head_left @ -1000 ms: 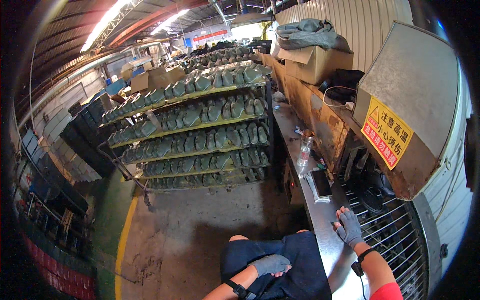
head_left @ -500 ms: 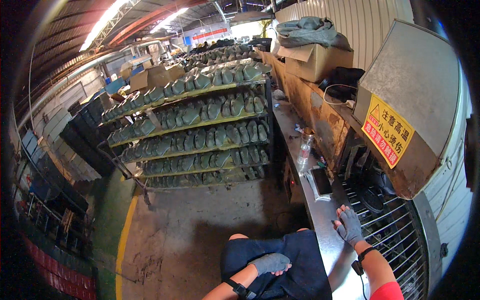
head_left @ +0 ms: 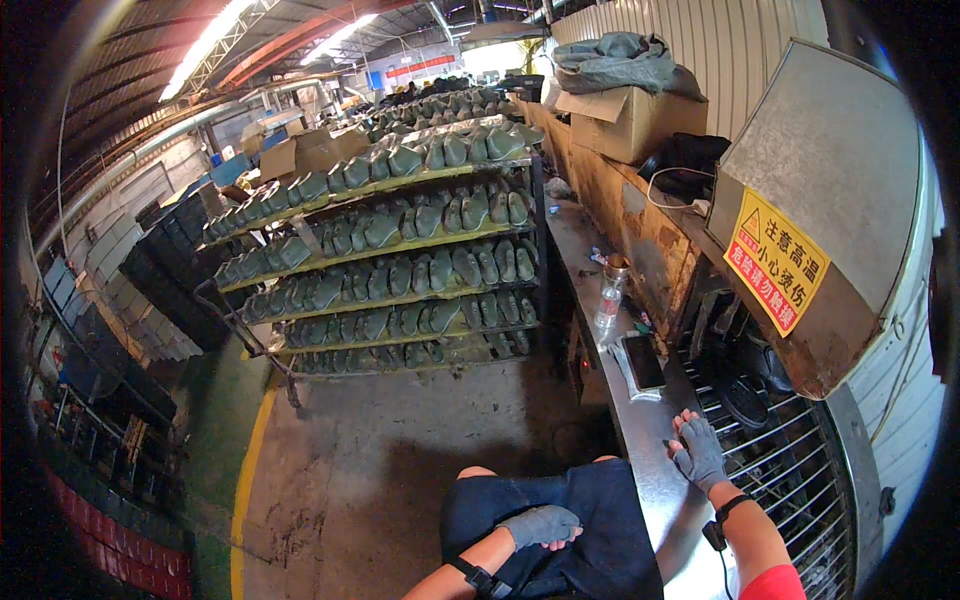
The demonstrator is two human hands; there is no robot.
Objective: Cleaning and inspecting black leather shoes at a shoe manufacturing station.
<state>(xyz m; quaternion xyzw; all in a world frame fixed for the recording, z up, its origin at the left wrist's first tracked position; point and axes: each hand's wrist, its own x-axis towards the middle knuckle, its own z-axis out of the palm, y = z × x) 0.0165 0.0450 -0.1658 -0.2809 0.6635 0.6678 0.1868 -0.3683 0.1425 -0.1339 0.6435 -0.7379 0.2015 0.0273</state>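
Observation:
My left hand, in a grey fingerless glove, rests on my lap over dark blue shorts and holds nothing. My right hand, gloved the same way, lies flat with its fingers spread on the edge of a metal bench, beside a wire-rod conveyor. A dark phone lies on a white sheet on the bench just ahead of that hand. Farther along stands a clear plastic bottle.
A tiered rack full of grey-green shoe soles stands ahead on the left across a concrete floor with a yellow line. A metal hood with a yellow warning sign overhangs the conveyor. Cardboard boxes sit on the rusty machine behind.

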